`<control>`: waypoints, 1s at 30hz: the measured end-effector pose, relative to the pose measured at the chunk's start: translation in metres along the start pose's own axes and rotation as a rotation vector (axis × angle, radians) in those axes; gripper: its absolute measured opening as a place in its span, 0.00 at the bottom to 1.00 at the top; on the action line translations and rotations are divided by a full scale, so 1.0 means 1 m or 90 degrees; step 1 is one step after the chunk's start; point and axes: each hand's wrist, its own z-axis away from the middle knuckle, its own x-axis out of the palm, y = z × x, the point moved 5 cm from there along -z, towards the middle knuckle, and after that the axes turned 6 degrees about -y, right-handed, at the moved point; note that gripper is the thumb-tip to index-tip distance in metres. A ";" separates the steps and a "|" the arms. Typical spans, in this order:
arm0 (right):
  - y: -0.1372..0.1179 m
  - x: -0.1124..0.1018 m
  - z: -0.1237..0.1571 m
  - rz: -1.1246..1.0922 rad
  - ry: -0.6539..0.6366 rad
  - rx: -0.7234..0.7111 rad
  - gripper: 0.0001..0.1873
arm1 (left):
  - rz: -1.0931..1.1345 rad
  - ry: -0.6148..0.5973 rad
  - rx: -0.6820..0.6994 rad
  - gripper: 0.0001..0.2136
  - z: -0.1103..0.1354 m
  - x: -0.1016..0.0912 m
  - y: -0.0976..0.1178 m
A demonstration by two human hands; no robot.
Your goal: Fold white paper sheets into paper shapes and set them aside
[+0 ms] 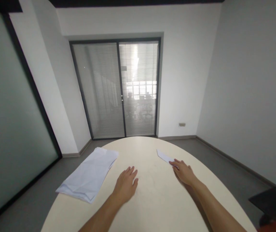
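Our right hand, fingers open, touches the small white folded paper; our left hand lies flat, empty. Held this lightly, the paper may skid beyond those fingertips.

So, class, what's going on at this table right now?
A person is at a round cream table. The left hand lies flat and open on the bare top. The right hand touches the near end of a small folded white paper slip. A loose stack of white paper sheets lies at the table's left edge, untouched.
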 end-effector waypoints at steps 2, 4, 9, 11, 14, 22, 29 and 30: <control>0.011 -0.003 -0.001 0.003 0.007 0.026 0.24 | -0.002 -0.001 -0.001 0.24 0.000 0.001 -0.001; 0.017 -0.007 -0.001 0.011 0.027 0.039 0.24 | -0.003 -0.002 -0.002 0.24 0.000 0.001 -0.001; 0.025 -0.021 0.004 0.006 0.115 0.070 0.22 | -0.002 -0.001 -0.003 0.24 0.000 0.002 -0.001; 0.029 -0.025 0.006 -0.006 0.145 0.098 0.22 | 0.003 0.001 -0.002 0.24 -0.001 0.003 -0.002; 0.035 -0.029 0.008 -0.010 0.184 0.138 0.21 | 0.009 0.004 -0.002 0.23 -0.001 0.004 -0.003; 0.045 -0.024 0.004 -0.036 0.204 0.140 0.21 | 0.008 0.006 0.001 0.23 0.000 0.002 -0.002; 0.058 -0.021 -0.005 -0.102 0.288 0.090 0.24 | 0.000 -0.002 -0.006 0.23 0.001 0.000 0.000; 0.060 -0.021 -0.006 -0.114 0.299 0.088 0.25 | 0.000 -0.002 -0.006 0.23 0.001 0.000 0.000</control>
